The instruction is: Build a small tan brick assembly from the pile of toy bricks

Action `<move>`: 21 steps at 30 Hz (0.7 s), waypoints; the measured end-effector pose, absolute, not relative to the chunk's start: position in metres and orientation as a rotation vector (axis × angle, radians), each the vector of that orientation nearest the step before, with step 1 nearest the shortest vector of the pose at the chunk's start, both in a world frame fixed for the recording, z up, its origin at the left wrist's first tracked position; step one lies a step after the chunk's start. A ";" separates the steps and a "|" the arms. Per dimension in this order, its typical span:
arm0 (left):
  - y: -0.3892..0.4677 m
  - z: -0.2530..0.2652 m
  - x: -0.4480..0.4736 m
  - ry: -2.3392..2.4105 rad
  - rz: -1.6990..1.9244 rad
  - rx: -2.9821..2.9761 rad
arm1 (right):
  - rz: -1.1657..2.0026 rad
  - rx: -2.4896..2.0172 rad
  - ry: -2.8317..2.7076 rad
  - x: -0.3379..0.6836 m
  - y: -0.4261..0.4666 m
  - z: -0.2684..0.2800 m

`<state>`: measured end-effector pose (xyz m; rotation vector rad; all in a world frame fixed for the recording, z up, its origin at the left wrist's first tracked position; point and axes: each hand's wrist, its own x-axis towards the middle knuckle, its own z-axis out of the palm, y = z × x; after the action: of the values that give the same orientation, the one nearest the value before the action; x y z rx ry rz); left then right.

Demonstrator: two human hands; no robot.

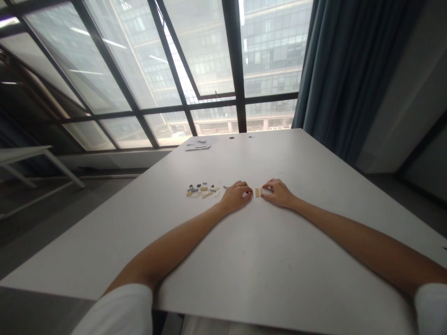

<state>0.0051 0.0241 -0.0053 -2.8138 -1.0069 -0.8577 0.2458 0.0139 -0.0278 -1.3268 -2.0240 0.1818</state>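
I would say not much is done so far. There is one bumpy tan piece (257,192) flat on the white desk (265,260), and a thin tan strip (261,191) just beside it, on the right. A thin pale line runs between them, so they look apart to me, but they are so small that I can't be sure. I don't see anything tall built up. Lots of bits are loose in the little pile (204,190) over on the left, tan, pale, gray and black ones, so most of the pieces look unused to me. One small gray bit (225,187) sits away from the pile, close by my left hand (238,195). The tan piece is right in the middle, between my two hands. My left fingers are curled round, with the tips near my thumb and just to the left of the tan piece. I can't tell if they pinch something tiny. My right hand (278,193) comes from the other side. Its thumb and pointing finger are a little bit apart, one near each end of the thin strip. They may be touching it, but I can't tell if they hold it. Far away, near the other end of the desk, are some papers (197,147) and a small dark round thing (231,137), well apart from my fingers.
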 end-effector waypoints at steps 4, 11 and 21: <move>0.027 -0.010 0.005 -1.100 -0.851 -2.845 | 0.172 -1.338 -2.004 0.246 0.013 -0.029; 0.021 0.001 0.009 -1.336 -0.657 -2.911 | 0.158 -1.374 -2.053 0.244 0.011 -0.027; 0.021 0.005 0.015 -1.424 -0.632 -2.914 | 0.172 -1.356 -2.075 0.241 0.013 -0.025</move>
<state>0.0152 0.0208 0.0053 -2.9141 -1.4242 -0.6322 0.2410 0.0128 -0.0252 -1.3555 -2.0746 0.1723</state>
